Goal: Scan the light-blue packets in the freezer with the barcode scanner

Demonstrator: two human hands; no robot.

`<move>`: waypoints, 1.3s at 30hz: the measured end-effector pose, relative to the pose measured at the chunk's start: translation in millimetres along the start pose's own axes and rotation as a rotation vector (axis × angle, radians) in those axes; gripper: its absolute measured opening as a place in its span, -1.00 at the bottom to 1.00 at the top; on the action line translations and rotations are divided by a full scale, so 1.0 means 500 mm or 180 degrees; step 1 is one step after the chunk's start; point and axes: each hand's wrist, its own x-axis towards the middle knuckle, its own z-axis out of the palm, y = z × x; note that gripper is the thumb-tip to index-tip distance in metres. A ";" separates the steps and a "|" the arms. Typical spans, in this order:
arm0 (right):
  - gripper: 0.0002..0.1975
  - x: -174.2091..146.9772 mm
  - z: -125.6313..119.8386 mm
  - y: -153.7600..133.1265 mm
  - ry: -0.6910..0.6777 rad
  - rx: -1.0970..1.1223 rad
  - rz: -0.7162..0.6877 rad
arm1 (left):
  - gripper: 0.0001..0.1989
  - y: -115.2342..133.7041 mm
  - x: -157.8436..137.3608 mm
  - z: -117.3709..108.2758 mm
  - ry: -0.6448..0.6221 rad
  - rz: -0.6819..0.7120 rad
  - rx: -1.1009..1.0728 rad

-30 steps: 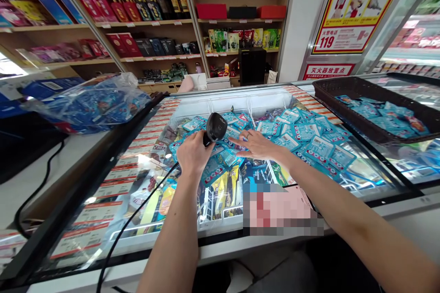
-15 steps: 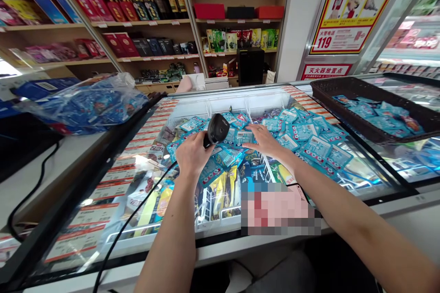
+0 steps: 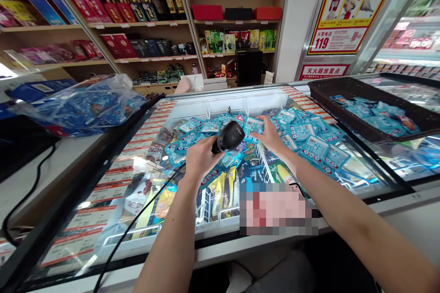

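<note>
The person's left hand [image 3: 202, 158] is closed round the handle of a black scanner [image 3: 231, 136], whose head points to the right. The right hand [image 3: 270, 138] makes a narrow pinch, thumb and fingers at the right edge of a blue packet [image 3: 253, 125] with its barcode side up. That packet lies just beyond the scanner's head, over the far middle of the freezer [image 3: 220, 256]; whether it is lifted clear of the glass cannot be told.

Around the hands, loose blue packets form a left pile [image 3: 185, 143], partly behind the scanner, and a wider right pile [image 3: 314, 146], many barcode side up. A cable [image 3: 137, 214] runs from the scanner toward the near left. A blurred-out pinkish object [image 3: 278, 206] sits at the near edge.

Farther right, a dark basket [image 3: 364, 133] holds more blue packets; on the far left, a clear bag [image 3: 103, 100] bulges with blue contents.

As for progress, one packet appears to be at the scanner now, with both piles lying loose. Nothing visible marks which packets are done and which are left, so the share remaining cannot be judged.
</note>
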 end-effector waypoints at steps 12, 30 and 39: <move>-0.59 0.001 0.001 -0.008 0.0051 0.0536 0.0066 | -0.72 0.021 0.001 0.001 -0.0010 0.0103 -0.0009; -0.56 -0.006 -0.001 -0.016 0.0031 0.0241 0.0214 | -0.70 0.023 0.001 -0.001 -0.0107 -0.0127 0.0008; -0.60 -0.004 -0.035 -0.013 0.0366 -0.1027 0.0114 | -0.63 0.005 0.003 -0.015 0.0319 -0.0657 0.0152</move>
